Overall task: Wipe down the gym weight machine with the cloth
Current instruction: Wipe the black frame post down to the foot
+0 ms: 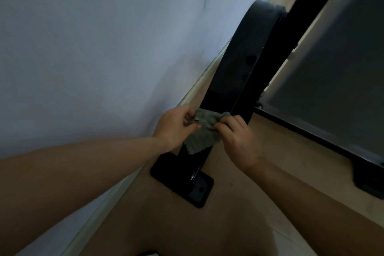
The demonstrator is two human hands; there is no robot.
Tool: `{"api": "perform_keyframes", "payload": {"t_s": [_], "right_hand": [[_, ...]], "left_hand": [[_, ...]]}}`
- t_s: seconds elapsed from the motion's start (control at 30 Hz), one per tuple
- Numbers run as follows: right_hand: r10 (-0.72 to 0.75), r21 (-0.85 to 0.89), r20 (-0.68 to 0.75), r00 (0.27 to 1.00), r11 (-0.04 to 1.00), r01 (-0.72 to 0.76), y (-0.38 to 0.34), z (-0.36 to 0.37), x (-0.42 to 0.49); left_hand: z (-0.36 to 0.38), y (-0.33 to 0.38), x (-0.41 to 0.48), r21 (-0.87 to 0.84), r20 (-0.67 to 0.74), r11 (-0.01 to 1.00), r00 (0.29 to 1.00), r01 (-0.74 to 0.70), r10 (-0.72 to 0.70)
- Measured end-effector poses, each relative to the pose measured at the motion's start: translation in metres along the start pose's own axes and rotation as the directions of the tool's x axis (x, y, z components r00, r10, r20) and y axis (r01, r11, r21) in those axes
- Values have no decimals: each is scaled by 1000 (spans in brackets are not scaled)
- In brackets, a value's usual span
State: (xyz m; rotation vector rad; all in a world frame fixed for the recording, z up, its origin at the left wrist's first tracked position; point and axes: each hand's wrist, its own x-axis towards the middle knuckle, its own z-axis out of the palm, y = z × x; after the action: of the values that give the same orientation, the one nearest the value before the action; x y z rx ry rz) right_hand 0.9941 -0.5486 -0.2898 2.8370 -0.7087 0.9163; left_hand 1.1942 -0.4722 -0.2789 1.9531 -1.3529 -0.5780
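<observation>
Both bare forearms reach in from the bottom edge, and between them hangs the grey cloth (pixel 202 131). Left hand (pixel 174 129) pinches its left edge with fingers and thumb closed on the fabric; right hand (pixel 239 137) grips the right edge the same way. Cloth is bunched at the top, its loose scalloped hem dangling in front of the black machine frame (pixel 239 72), just above the flat foot plate (pixel 187 181) on the tan floor (pixel 259 203). Pale wall (pixel 93 48) runs close along the left.
</observation>
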Motion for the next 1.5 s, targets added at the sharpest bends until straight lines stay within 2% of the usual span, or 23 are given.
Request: {"api": "perform_keyframes", "payload": {"t_s": [0.13,0.23,0.33,0.43,0.53,0.6,0.7,0.77,0.8,0.87,0.97,1.03,1.1,1.23,1.33,1.43,1.5], "right_hand": [[318,169,-138,938,941,-294,8,-14,21],[493,330,-49,869,829,-452,16,-26,32],[663,490,35,748,641,-591,24,-34,45],[784,632,108,611,420,-651,34,-41,64],[837,746,196,511,210,-631,41,-51,80],[835,808,268,481,78,-585,45,-61,84],[741,860,421,522,-143,-490,54,-74,84],[672,863,471,571,-216,-457,62,-80,83],[667,861,477,572,-224,-456,67,-82,82],[698,853,482,529,-235,-467,80,-81,77],[777,807,491,393,-236,-542,100,-71,60],[824,764,464,326,-186,-617,109,-58,43],[850,721,424,313,-108,-684,115,-41,29],[843,608,370,390,97,-788,119,-7,20],[799,550,311,514,290,-783,111,8,26],[642,473,384,664,480,-739,104,30,28],[437,384,511,740,654,-652,101,50,18]], "left_hand": [[-1,25,22,20,-132,972,963,-235,236],[0,39,38,50,-185,942,923,-333,336],[-3,56,51,94,-205,918,895,-385,397],[-5,76,63,104,-240,905,872,-413,426],[-4,98,71,29,-272,924,886,-382,375],[-1,111,74,-52,-277,932,902,-358,331],[2,130,75,-182,-204,921,930,-344,307],[3,137,75,-245,-106,897,930,-367,352],[3,139,74,-253,-75,883,918,-395,389],[1,140,76,-182,-95,853,872,-490,481],[-3,130,79,171,-212,787,758,-592,617],[-2,116,77,333,-168,740,736,-584,656],[2,99,73,411,-65,687,733,-599,678],[7,80,67,508,51,607,725,-611,687],[12,77,63,506,57,619,740,-600,671],[17,74,63,500,56,621,738,-604,673],[18,72,65,506,54,608,726,-612,686]]}}
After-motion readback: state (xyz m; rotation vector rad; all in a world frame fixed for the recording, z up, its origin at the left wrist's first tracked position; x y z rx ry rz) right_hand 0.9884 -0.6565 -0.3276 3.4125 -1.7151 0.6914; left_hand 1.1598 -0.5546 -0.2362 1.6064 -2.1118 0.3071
